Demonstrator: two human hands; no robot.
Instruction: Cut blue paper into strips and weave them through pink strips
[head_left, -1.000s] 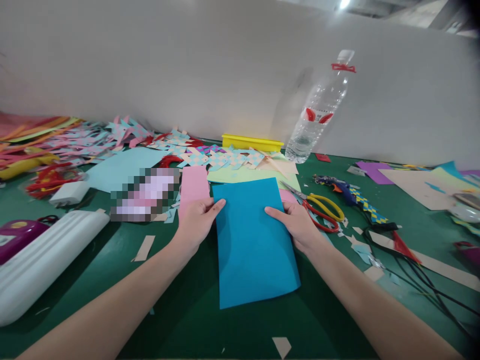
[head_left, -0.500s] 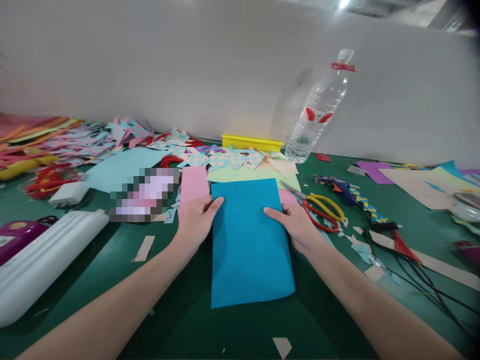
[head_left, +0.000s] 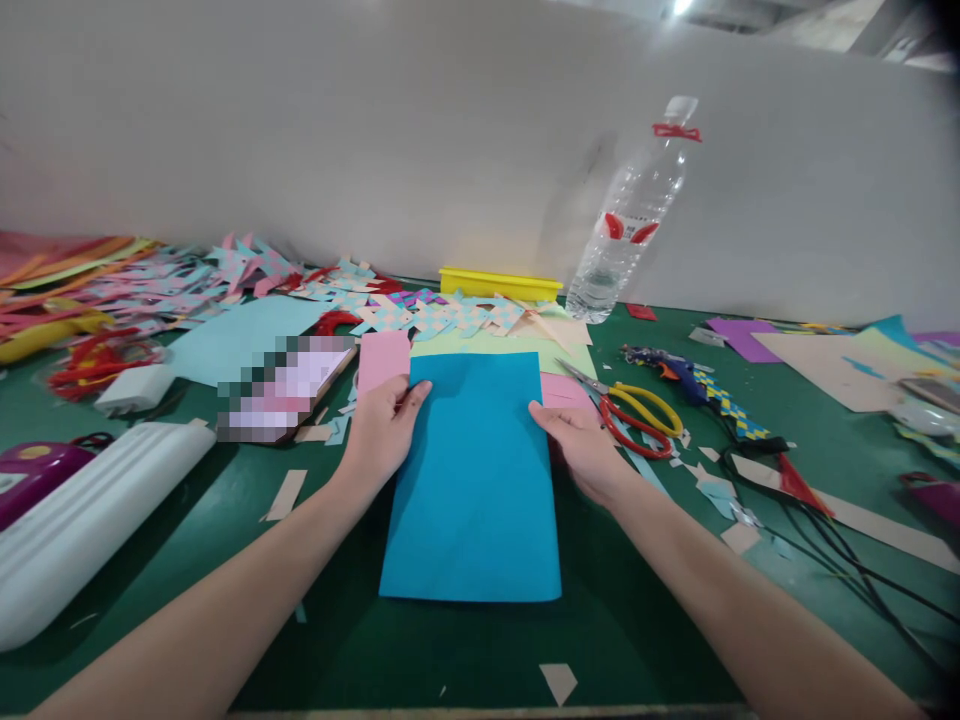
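Observation:
A blue sheet of paper [head_left: 476,480] is held in front of me, upper edge away from me. My left hand [head_left: 384,425] pinches its left edge near the top, thumb on the face and fingers behind. At the right edge, my right hand [head_left: 581,440] grips it lightly, with only the thumb tip over the paper and the other fingers partly hidden. Pink paper [head_left: 384,360] shows beyond my left hand, and a pale green sheet [head_left: 555,350] lies behind the blue one. Scissors [head_left: 637,415] with yellow and red handles rest beyond my right hand.
A water bottle [head_left: 626,225] leans on the grey wall. Left lie a phone [head_left: 289,390], a white adapter [head_left: 135,388] and a long white object [head_left: 97,530]. Woven paper strips [head_left: 442,318] and a yellow tray [head_left: 499,284] line the back. Black cables [head_left: 840,545] run at right.
The lower end of the blue sheet has swung left and the sheet has shifted slightly left. My right thumb now overlaps less of it. Both hands keep hold.

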